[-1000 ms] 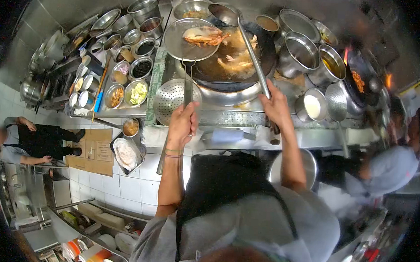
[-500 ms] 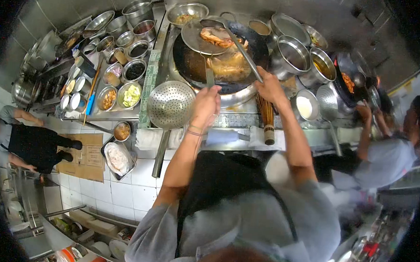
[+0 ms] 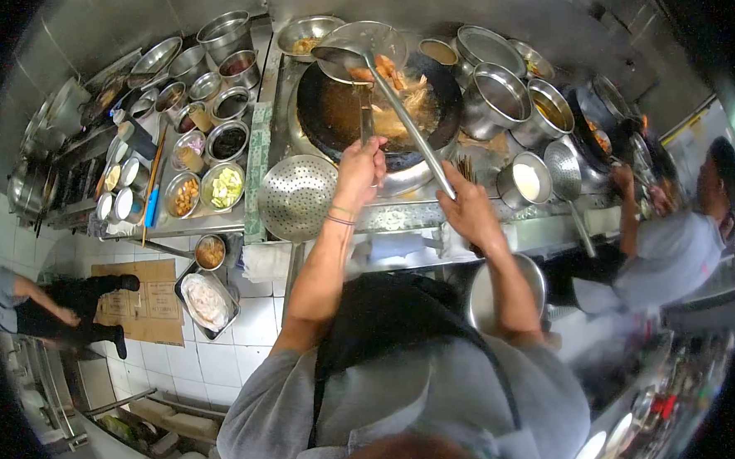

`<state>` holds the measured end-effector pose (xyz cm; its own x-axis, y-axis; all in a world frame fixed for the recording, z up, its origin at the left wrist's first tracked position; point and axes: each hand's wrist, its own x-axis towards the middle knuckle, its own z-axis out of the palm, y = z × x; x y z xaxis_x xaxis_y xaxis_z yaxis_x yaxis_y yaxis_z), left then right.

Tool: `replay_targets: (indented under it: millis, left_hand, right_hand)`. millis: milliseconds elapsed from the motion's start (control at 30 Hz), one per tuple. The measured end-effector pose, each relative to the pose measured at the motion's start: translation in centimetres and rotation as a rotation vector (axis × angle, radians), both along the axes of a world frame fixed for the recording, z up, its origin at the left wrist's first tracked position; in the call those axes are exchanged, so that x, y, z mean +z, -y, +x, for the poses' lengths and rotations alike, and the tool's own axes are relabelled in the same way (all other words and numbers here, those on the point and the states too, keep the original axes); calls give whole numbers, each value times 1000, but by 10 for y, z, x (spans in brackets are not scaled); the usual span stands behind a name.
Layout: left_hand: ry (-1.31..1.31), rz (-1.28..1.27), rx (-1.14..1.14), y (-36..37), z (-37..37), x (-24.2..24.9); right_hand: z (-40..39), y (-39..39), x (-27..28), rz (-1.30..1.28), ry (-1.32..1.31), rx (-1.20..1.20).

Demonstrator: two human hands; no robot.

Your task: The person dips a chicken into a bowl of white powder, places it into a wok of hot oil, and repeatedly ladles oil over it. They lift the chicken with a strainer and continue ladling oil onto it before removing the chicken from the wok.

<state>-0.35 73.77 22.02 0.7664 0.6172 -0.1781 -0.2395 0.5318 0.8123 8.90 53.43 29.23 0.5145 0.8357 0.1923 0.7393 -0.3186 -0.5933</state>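
My left hand [image 3: 360, 173] is closed round the handle of a round mesh strainer [image 3: 381, 37], which is tipped up over the far side of a dark wok [image 3: 309, 102]. My right hand [image 3: 475, 212] grips the end of a long metal ladle [image 3: 410, 130]. The ladle's bowl lies to the left, overlapping the strainer in this view. Browned chunks of food [image 3: 389, 69] are at the strainer's lower edge, and a paler piece [image 3: 402, 122] lies in the bubbling brown liquid in the wok.
A perforated skimmer [image 3: 297, 197] rests left of the wok. Metal pots [image 3: 497, 95] and a cup of white liquid [image 3: 526, 181] stand on the right. Bowls of ingredients [image 3: 223, 187] crowd the left counter. One co-worker [image 3: 665, 253] works at the right; another person [image 3: 56, 309] is at the left.
The strainer has tipped up and away, and the browned food has slid down toward the wok. My right hand has drawn back toward me, and the ladle's bowl has swung left.
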Motion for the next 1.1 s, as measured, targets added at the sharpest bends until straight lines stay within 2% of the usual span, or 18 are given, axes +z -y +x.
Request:
replay_targets:
  millis: [167, 233, 267, 333, 467, 567, 633, 667, 767, 833, 1000, 1100]
  left_hand:
    - [-30, -11, -20, -9, -30, -2]
    - [-86, 6, -8, -10, -45, -2]
    - [-122, 21, -11, -10, -52, 2]
    - [-136, 35, -5, -17, -58, -6]
    - [-177, 146, 29, -27, -53, 9]
    - [-195, 146, -43, -27, -63, 10]
    - [-221, 141, -57, -31, -66, 10]
    - [-240, 122, -70, -29, -77, 7]
    - [-288, 119, -35, -20, -87, 6]
    - [-355, 136, -26, -14, -89, -1]
    - [-404, 218, 172, 10, -82, -15]
    - [-496, 296, 171, 4, -82, -33]
  right_hand:
    - [-18, 3, -5, 58, -169, -31]
    - [-13, 3, -21, 208, -222, -28]
    - [-10, -1, -20, 275, -94, 19]
    - [-13, 0, -13, 291, -322, -74]
    - [-4, -1, -10, 341, -510, -152]
    - [5, 0, -6, 294, -532, -206]
    - [11, 0, -18, 422, -436, -162]
    - [10, 7, -15, 333, -573, -199]
    - [7, 17, -4, 302, -719, -191]
    - [11, 20, -5, 276, -749, -148]
    - [2, 23, -10, 175, -836, -97]
    - [-6, 23, -18, 139, -905, -71]
